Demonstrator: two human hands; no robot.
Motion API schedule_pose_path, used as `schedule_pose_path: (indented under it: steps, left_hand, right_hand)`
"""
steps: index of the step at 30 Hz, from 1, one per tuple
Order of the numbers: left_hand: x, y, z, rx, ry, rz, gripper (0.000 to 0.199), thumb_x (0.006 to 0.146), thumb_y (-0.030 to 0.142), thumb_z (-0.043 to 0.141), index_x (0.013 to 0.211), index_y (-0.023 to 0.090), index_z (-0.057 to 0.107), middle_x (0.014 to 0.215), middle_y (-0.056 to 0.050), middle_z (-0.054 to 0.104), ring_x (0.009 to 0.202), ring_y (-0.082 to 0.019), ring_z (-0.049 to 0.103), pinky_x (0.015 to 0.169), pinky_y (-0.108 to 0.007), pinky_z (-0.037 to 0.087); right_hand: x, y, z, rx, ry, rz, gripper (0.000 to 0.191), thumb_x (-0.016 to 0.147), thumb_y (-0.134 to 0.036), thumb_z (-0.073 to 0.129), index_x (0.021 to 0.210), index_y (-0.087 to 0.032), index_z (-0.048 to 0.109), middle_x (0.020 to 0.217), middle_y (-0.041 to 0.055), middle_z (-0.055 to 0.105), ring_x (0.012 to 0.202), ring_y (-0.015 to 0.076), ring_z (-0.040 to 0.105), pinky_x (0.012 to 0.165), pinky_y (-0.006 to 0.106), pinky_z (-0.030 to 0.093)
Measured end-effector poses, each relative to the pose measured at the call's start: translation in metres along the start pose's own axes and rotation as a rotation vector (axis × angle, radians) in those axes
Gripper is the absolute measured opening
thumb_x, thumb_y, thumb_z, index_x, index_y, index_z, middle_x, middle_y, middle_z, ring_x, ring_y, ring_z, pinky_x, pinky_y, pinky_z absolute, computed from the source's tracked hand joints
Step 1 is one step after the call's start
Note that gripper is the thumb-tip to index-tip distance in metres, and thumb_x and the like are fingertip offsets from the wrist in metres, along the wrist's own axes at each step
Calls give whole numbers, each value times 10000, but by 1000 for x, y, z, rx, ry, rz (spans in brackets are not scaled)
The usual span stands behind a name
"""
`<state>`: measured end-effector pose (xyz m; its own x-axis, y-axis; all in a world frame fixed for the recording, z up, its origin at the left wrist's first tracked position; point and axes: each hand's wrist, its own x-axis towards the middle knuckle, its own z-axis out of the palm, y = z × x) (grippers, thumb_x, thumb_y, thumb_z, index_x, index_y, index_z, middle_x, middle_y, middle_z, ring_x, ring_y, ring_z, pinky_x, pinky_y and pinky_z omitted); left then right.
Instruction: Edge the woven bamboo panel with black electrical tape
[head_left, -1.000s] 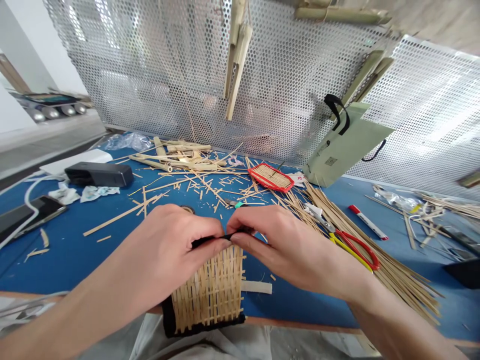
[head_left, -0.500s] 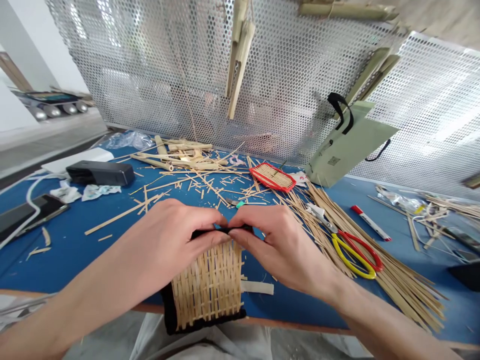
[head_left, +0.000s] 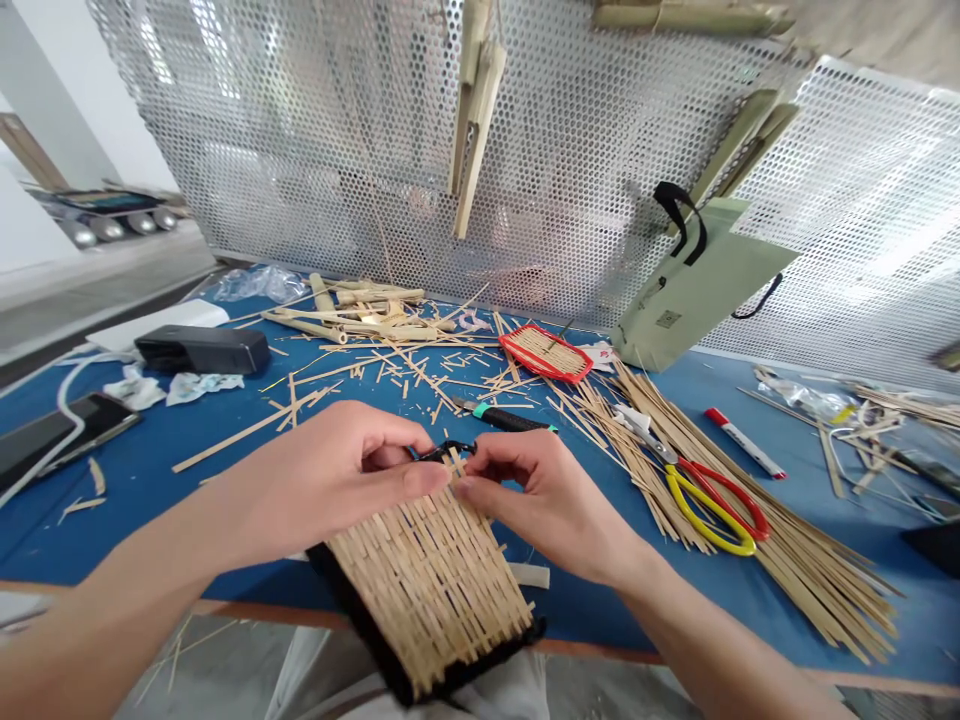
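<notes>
Left hand (head_left: 322, 475) and right hand (head_left: 544, 505) pinch bamboo weaving (head_left: 427, 590) over a blue workbench (head_left: 127, 530), perforated screen (head_left: 300, 130) behind

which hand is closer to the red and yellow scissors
Right. The right hand is to the left of the red and yellow scissors, not touching them, at the top edge of the woven bamboo panel. The left hand is farther away, beyond that edge.

Slender bare left hand (head_left: 330, 470), slender bare right hand (head_left: 547, 505), long bare forearms (head_left: 127, 590), loose pale off-white cloth garment (head_left: 517, 692) at the lap
</notes>
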<state>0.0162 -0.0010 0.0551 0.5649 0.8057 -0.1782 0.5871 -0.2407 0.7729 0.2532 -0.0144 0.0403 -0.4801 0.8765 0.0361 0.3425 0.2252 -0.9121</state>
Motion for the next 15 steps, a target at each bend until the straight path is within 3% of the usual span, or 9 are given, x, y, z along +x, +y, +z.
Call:
schedule_pose_path:
  steps: [9, 15]
  left_hand:
    - [5, 0, 15, 29, 148, 83, 481, 1033, 468, 494, 640, 196, 442, 662, 46, 332, 627, -120, 346, 552, -286, 231]
    - [11, -10, 19, -51, 75, 89, 468, 1030, 482, 498, 663, 195, 452, 664, 48, 345, 632, -119, 349, 555, -255, 249]
  right_hand:
    - [-1, 6, 0, 80, -23, -5, 191, 898, -282, 710, 745, -179, 659, 702, -43, 587, 674, 106, 468, 625, 243, 386]
    - [-2, 15, 6, 61, 12, 15, 191, 903, -269, 682, 743, -166, 665, 688, -35, 595, 663, 106, 460, 614, 243, 382]
